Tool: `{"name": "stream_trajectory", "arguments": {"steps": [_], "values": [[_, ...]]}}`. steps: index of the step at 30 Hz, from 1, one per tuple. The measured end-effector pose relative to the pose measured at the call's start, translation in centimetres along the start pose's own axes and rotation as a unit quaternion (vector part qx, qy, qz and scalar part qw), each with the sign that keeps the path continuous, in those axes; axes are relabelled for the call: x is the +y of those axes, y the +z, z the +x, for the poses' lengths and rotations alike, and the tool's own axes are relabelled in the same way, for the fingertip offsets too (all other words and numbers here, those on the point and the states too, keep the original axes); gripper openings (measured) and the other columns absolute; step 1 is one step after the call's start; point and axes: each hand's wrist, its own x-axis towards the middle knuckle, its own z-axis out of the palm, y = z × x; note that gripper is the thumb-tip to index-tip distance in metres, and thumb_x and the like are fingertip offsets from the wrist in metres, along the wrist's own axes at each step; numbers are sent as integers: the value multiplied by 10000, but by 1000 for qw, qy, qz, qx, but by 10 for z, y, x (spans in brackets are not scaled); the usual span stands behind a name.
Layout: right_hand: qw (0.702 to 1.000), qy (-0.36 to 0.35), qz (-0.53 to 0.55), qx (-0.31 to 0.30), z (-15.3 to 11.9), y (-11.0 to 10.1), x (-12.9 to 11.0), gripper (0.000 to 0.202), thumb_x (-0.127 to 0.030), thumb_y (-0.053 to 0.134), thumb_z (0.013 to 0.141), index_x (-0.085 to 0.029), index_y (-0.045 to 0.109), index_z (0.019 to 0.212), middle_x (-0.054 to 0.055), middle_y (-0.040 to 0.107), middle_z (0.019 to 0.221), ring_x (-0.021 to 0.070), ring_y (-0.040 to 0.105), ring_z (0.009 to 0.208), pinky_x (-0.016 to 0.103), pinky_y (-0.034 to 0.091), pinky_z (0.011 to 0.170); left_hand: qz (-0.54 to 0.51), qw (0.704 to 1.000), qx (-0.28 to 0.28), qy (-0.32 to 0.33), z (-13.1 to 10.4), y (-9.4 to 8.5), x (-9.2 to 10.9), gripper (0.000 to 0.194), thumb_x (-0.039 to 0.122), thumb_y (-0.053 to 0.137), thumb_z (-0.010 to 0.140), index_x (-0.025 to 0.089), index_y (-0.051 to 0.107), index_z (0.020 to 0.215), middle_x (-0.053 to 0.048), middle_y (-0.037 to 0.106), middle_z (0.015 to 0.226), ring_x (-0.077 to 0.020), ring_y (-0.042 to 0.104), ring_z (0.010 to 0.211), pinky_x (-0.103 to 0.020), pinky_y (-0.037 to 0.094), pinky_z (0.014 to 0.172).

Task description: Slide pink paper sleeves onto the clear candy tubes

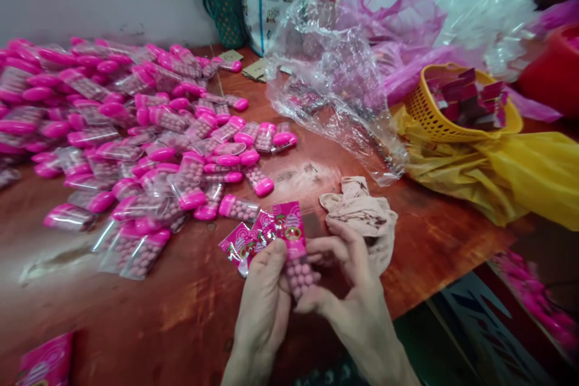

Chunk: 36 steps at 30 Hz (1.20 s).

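Near the table's front edge, my left hand (266, 295) and my right hand (350, 289) both hold one small clear container of pink balls (301, 275). A printed pink packet (290, 226) lies against the container's top, beside my left thumb. My right thumb presses the lower end, and the right fingers curl behind its side. More shiny pink packets (237, 245) lie fanned on the table just beyond my left hand. Past my right fingers is a crumpled beige cloth (362, 214). A large heap of pink-capped containers (167, 120) covers the table's left side.
Clear plastic wrap (330, 78) and pink bags (393, 18) lie at the back. A yellow basket (438, 114) of dark red pieces stands on a yellow bag (534, 169) at the right. Printed bag (266, 0) stands by the wall. Another pink packet (47, 362) is front left.
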Motion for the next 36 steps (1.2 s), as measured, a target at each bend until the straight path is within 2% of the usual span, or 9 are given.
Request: {"name": "stream_trajectory", "arguments": {"steps": [2, 5, 9, 13, 17, 22, 26, 30, 36], "values": [[991, -104, -89, -10, -3, -2, 1, 717, -205, 783, 591, -235, 446, 1223, 67, 619, 1062, 241, 590, 946, 371, 497, 836, -16, 1000, 4, -7, 1, -1, 4, 203, 302, 669, 734, 109, 636, 680, -18, 622, 532, -111, 578, 469, -190, 476, 426], [945, -257, -204, -6, -4, 1, 9, 465, -147, 682, 729, -232, 557, 1170, 106, 599, 1114, 263, 552, 1023, 424, 453, 896, -41, 999, -2, 0, 2, -5, 8, 204, 283, 637, 766, 96, 651, 685, -34, 630, 538, -126, 599, 490, -213, 511, 460], [921, -329, -207, -1, -1, 10, 18, 467, -106, 588, 812, -200, 505, 1262, 141, 598, 1141, 251, 555, 1044, 397, 480, 870, -75, 997, 4, 33, -1, -8, 7, 124, 226, 710, 696, 109, 669, 691, -8, 638, 549, -100, 596, 492, -176, 508, 478], [936, -322, -145, -7, 0, 12, 17, 390, -137, 570, 840, -221, 554, 1220, 103, 642, 1057, 216, 595, 992, 344, 515, 829, -99, 994, 9, 34, -5, -7, 1, 98, 201, 720, 681, 111, 682, 684, -11, 652, 577, -74, 575, 472, -140, 481, 455], [952, -294, -87, -3, 0, 10, 13, 336, -144, 611, 813, -236, 619, 1136, 64, 682, 965, 187, 631, 918, 296, 535, 796, -113, 993, 0, 24, -10, -7, -3, 98, 209, 721, 680, 118, 688, 664, -7, 641, 553, -75, 566, 481, -169, 507, 531], [955, -291, -47, -24, 7, 9, 13, 357, -163, 666, 769, -264, 630, 1109, 16, 728, 857, 191, 659, 889, 310, 531, 822, -79, 996, -14, 26, -13, -15, -2, 137, 235, 756, 634, 129, 697, 697, -17, 658, 604, -95, 576, 509, -194, 503, 539], [956, -285, -47, -54, 6, 11, 12, 460, -147, 680, 757, -296, 575, 1179, 12, 718, 931, 205, 648, 910, 365, 504, 863, -24, 999, -23, 31, -11, -24, 5, 162, 269, 742, 652, 118, 687, 679, -15, 631, 553, -77, 539, 470, -168, 460, 479], [973, -209, -22, -93, -2, 19, 9, 576, -214, 760, 670, -235, 548, 1205, 44, 674, 1023, 216, 621, 939, 346, 514, 850, 1, 998, 17, 68, -9, -27, 13, 152, 231, 776, 599, 136, 672, 655, 8, 615, 512, -69, 536, 450, -147, 439, 444], [991, -131, -8, -29, -6, 29, 8, 294, -102, 643, 764, -190, 638, 1044, 31, 690, 937, 157, 648, 851, 233, 532, 771, -5, 991, 29, 132, -6, -28, 19, 147, 242, 772, 596, 138, 687, 654, -11, 656, 582, -113, 600, 544, -228, 515, 597]]}}
